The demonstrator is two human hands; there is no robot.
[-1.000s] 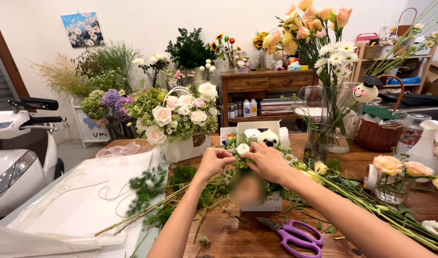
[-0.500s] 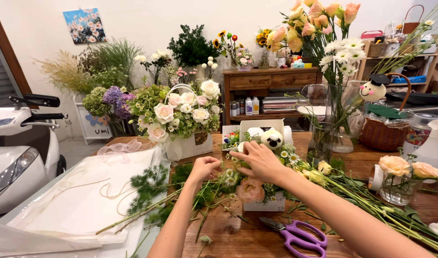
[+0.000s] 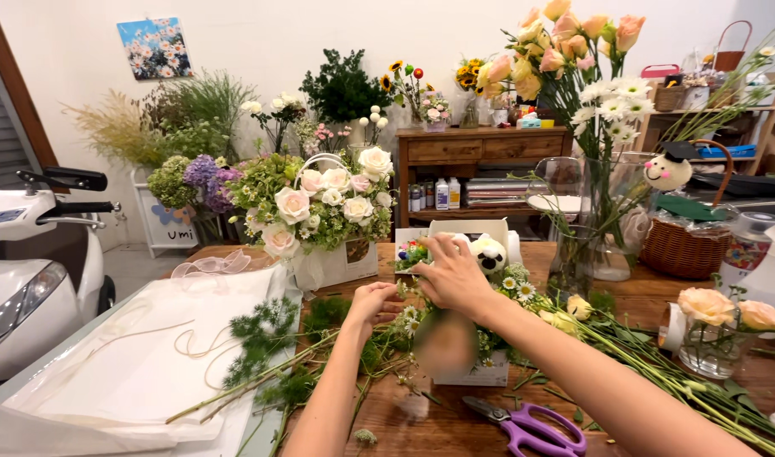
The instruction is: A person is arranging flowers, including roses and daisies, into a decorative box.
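On the wooden table [image 3: 633, 292], centre, both hands work over a small white flower box [image 3: 480, 372] of greenery and small daisies. Left hand [image 3: 372, 302] curled loosely around green stems [image 3: 387, 326] beside the box. Right hand [image 3: 455, 275] spread, fingers half-open, pressing onto the blooms; grip unclear. Purple scissors [image 3: 535, 426] lie near, in front.

— What packaging is on your table?

— A small white box [image 3: 480, 371] just below my hands, and an open white box [image 3: 468, 230] behind them.

— Anything further back?

— Small bottles [image 3: 442, 195] on the wooden cabinet's shelf, and a white sign [image 3: 169, 224] with a flower on the floor at left.
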